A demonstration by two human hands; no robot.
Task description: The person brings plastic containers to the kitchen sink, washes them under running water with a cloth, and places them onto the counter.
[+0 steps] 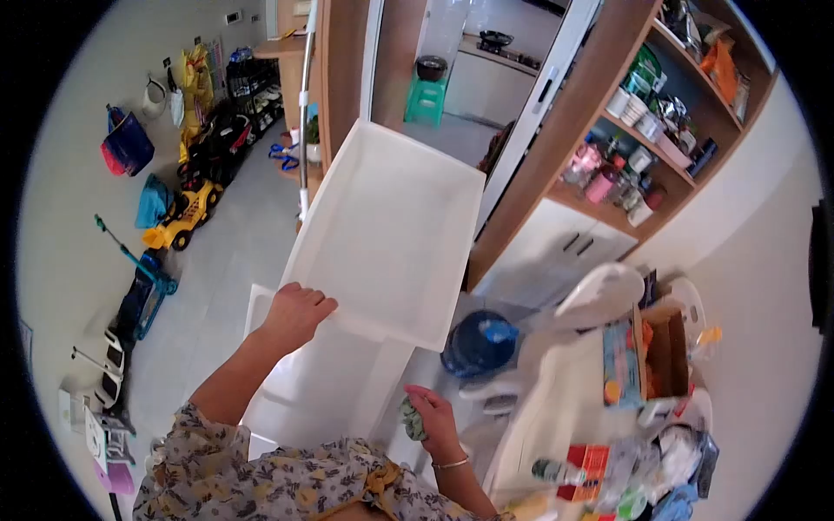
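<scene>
- One large white tub (pixel 382 217) is seen in the head view, in front of a flower-patterned blouse (pixel 287 482), with its inside turned up toward the camera.
- The rim near its closest left corner is grasped by the left hand (pixel 298 319), whose fingers are curled over the edge.
- A crumpled grey-green cloth (pixel 412 419) is clutched in the right hand (pixel 437 425), which is held near the tub's closest right corner, apart from it; a bracelet (pixel 451 464) is worn at that wrist.
- A second white piece (pixel 321 391) is partly covered by the tub's near end; whether it is another tub cannot be made out for certain.
- A blue water jug (pixel 478 347) is placed just to the right of the tub.
- Farther right, a pale table (pixel 560 382) is loaded with a cardboard box (pixel 669 347), a clear bottle (pixel 554 471) and a red carton (pixel 595 460).
- Wooden shelves (pixel 560 130) are filled with jars and packets (pixel 608 178).
- Beyond the tub, a dark pot (pixel 431 67) is set on a green stool (pixel 426 104).
- At left, a yellow toy truck (pixel 184 217) is parked below a hung blue bag (pixel 130 146).
</scene>
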